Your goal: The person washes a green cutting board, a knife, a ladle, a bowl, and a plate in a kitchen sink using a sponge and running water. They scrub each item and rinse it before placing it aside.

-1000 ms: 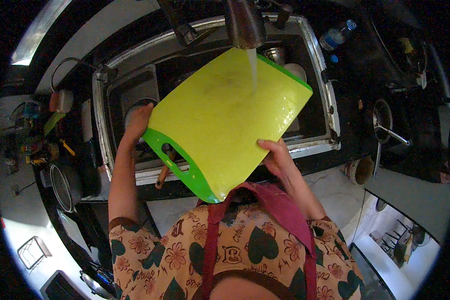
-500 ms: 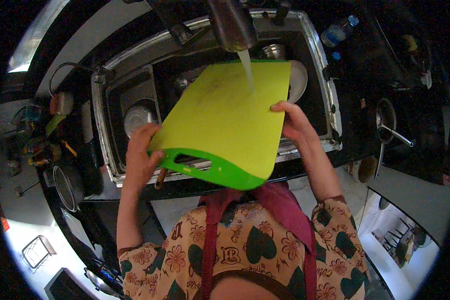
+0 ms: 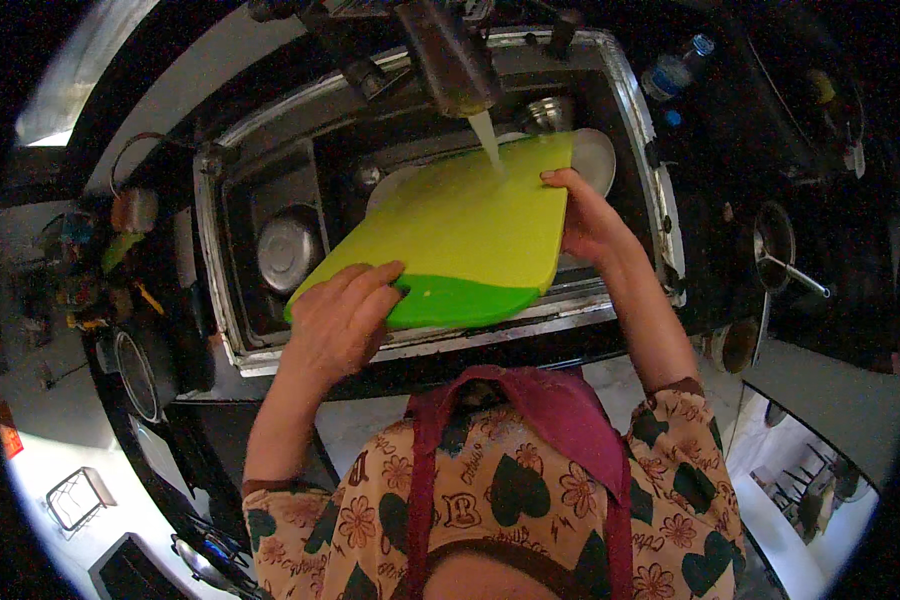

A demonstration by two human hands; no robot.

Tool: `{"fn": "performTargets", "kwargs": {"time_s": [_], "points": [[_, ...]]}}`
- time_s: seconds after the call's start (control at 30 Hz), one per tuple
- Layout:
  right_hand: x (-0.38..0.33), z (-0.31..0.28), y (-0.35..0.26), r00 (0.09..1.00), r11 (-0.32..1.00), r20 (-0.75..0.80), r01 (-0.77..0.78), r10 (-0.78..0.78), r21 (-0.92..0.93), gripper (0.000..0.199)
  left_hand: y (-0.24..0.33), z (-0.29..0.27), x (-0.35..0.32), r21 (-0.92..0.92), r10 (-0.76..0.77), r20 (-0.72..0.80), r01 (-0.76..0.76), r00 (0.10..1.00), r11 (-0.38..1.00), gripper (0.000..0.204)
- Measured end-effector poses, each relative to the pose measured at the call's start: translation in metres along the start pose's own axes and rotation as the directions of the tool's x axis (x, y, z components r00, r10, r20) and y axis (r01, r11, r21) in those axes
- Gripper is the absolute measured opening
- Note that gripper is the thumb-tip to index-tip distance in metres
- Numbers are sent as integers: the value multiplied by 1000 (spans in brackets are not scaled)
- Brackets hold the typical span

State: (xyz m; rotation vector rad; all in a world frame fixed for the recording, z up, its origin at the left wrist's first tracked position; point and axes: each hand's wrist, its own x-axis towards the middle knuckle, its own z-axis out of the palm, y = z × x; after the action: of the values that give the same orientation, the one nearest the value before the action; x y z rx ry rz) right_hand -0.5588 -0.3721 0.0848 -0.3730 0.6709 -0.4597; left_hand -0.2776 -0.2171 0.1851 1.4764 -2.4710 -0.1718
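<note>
A yellow-green cutting board (image 3: 460,220) with a bright green handle end lies tilted over the sink (image 3: 390,345). Water from the dark faucet (image 3: 450,70) falls onto its far part. My left hand (image 3: 340,318) is closed over the handle end, fingers on the top face by the handle slot. At the right edge my right hand (image 3: 582,212) grips the board, thumb on top and the other fingers hidden beneath. Behind the board, partly covered, are a white plate (image 3: 598,165) and a metal bowl (image 3: 548,114) in the sink.
An upturned metal bowl (image 3: 290,248) sits in the sink's left compartment. A plastic bottle (image 3: 675,70) lies beyond the right rim. Farther right is a pan (image 3: 773,232) with a metal-handled utensil. A round strainer or pan (image 3: 138,375) stands at the left.
My left hand has moved from the board's left corner to its handle. The board's near end has shifted away from my body and its tilt has changed. My right hand keeps its grip.
</note>
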Motion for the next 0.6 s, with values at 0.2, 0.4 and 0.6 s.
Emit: {"fn": "performTargets", "kwargs": {"time_s": [0.2,0.4,0.6], "points": [[-20,14,13,941,982,311,166,-132,-85,70,0,-62,-7,-204,-87,-192,47,978,978,19],[9,4,38,950,923,147,303,-274,-238,70,-7,-76,-96,-125,-329,-405,305,853,944,38],[59,-37,69,906,910,-334,114,-259,-398,67,-3,-66,-134,-629,-772,-416,462,481,626,25]]}}
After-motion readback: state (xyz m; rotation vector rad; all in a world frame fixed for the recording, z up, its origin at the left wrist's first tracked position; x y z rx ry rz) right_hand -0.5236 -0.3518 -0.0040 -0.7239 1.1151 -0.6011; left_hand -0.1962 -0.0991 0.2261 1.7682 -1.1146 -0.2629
